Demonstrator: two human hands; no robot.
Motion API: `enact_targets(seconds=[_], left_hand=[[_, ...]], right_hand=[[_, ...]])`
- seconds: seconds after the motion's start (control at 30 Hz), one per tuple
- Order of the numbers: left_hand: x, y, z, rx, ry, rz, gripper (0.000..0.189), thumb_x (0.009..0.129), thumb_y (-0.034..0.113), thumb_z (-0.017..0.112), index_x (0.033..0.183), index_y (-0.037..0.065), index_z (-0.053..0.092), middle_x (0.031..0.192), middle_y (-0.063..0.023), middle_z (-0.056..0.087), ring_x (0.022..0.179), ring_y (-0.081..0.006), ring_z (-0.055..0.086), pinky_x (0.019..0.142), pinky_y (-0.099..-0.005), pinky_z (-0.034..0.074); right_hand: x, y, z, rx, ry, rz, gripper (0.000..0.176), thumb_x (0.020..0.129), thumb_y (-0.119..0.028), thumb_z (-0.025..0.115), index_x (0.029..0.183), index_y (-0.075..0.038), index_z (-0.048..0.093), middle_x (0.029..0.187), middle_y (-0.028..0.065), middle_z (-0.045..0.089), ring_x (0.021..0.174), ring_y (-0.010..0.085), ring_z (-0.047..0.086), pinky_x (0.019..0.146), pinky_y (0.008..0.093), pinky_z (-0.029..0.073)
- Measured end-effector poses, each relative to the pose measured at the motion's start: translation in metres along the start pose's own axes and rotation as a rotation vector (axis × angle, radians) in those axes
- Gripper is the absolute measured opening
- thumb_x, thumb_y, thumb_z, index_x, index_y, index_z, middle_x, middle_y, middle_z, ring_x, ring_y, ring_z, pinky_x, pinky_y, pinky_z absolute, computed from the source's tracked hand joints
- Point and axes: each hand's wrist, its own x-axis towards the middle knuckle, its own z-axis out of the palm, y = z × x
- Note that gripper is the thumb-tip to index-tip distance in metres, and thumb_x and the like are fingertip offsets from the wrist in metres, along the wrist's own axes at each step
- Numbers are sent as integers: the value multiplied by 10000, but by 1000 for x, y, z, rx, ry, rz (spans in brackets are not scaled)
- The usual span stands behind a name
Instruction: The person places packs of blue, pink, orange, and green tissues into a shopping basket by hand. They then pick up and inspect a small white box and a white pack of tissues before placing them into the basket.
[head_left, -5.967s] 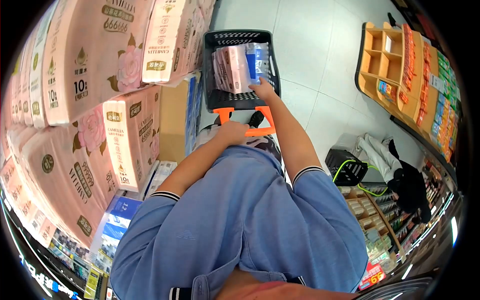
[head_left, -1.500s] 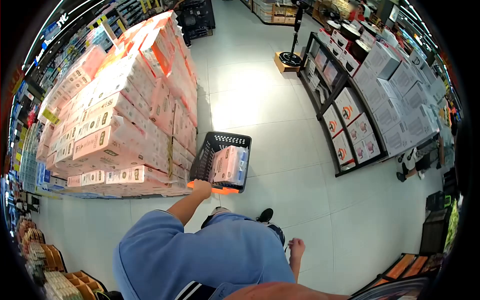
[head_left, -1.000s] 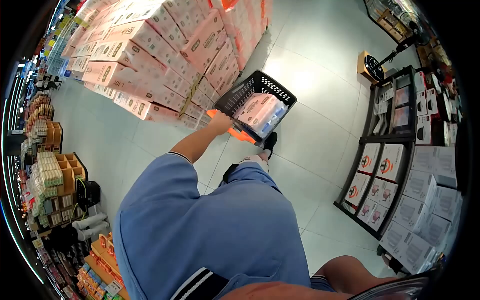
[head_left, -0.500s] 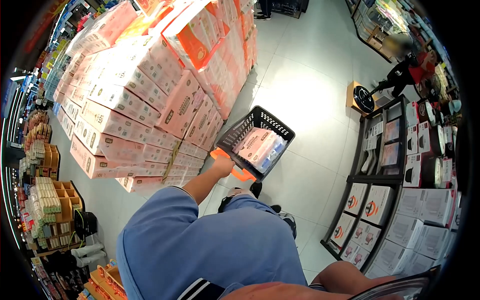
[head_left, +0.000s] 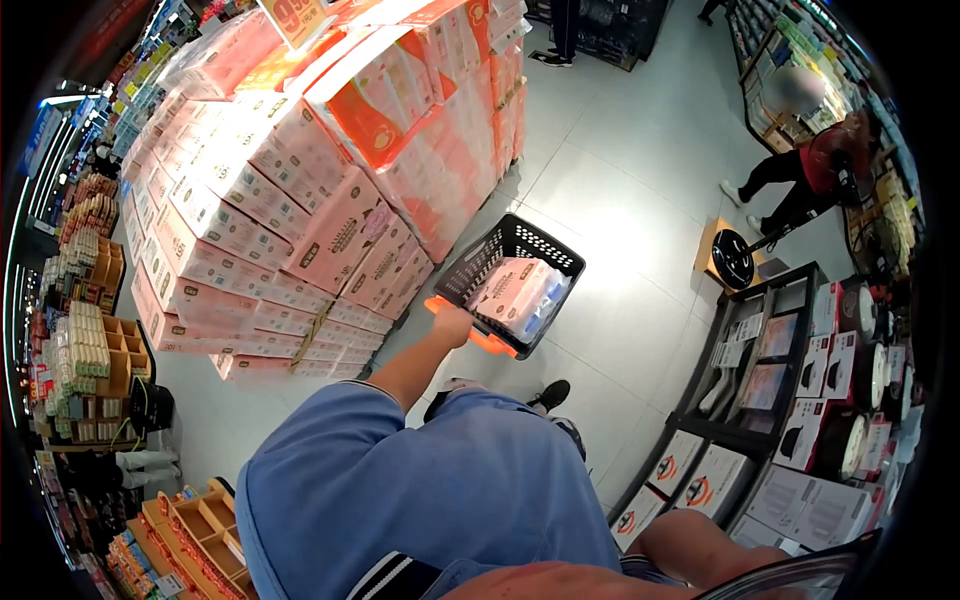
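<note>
My left hand (head_left: 452, 326) is closed around the orange handle (head_left: 490, 342) of a black shopping basket (head_left: 510, 235), in front of my blue shirt. Inside the basket lies a pink pack (head_left: 510, 292), with a white and blue package (head_left: 546, 305) beside it. A tall stack of pink boxed packs (head_left: 330, 232) stands just left of the basket. At the lower right, part of my bent right arm (head_left: 700, 548) shows, but the hand is out of view.
Low black shelving (head_left: 765, 440) with boxed goods runs along the right. Further up, a person (head_left: 800, 180) in red and black walks near a round black base (head_left: 733, 259). Another person's legs (head_left: 565, 30) stand at the top. Wooden display racks (head_left: 205, 520) are at the lower left.
The pink stack and left racks have shifted left in view, and the right shelving lower. The person in red has stepped further from the round base. My left hand still holds the basket.
</note>
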Motion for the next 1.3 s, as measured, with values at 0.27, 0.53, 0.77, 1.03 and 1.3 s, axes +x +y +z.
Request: enact_targets(seconds=[0.27, 0.53, 0.77, 1.03, 1.3], left_hand=[[48, 33, -28, 149, 187, -130, 208, 879, 184, 536, 948, 125, 723, 977, -60, 698, 992, -278, 626, 954, -620, 373], [96, 36, -63, 63, 70, -263, 154, 845, 112, 571, 953, 121, 681, 950, -83, 689, 995, -288, 646, 961, -609, 377], [148, 7, -68, -102, 140, -29, 161, 819, 99, 562, 960, 123, 636, 947, -88, 641, 966, -279, 612, 854, -466, 430], [222, -19, -76, -159, 167, 88, 129, 827, 135, 542, 898, 121, 648, 898, -112, 669, 950, -295, 615, 828, -447, 451], [281, 18, -153, -319, -7, 51, 137, 834, 193, 554, 909, 132, 651, 867, -112, 674, 886, -291, 661, 742, -456, 510]], right_hand=[[29, 38, -119, -208, 234, 322, 109, 928, -168, 535, 944, -69, 579, 691, 29, 571, 583, 150, 505, 549, 295, 421], [76, 112, -172, -310, -92, 228, 197, 966, -195, 545, 1141, -108, 565, 846, 122, 673, 646, 197, 566, 570, 334, 469], [117, 180, -228, -254, -145, 77, 247, 960, -209, 560, 1186, -109, 559, 899, 162, 685, 686, 230, 600, 582, 348, 481], [167, 259, -297, -179, -189, 119, 301, 951, -231, 579, 1222, -103, 550, 934, 184, 687, 727, 252, 625, 601, 358, 490], [74, 330, -395, -154, -24, 968, 555, 873, -108, 625, 1384, -53, 416, 1020, 166, 656, 860, 197, 589, 825, 338, 474]])
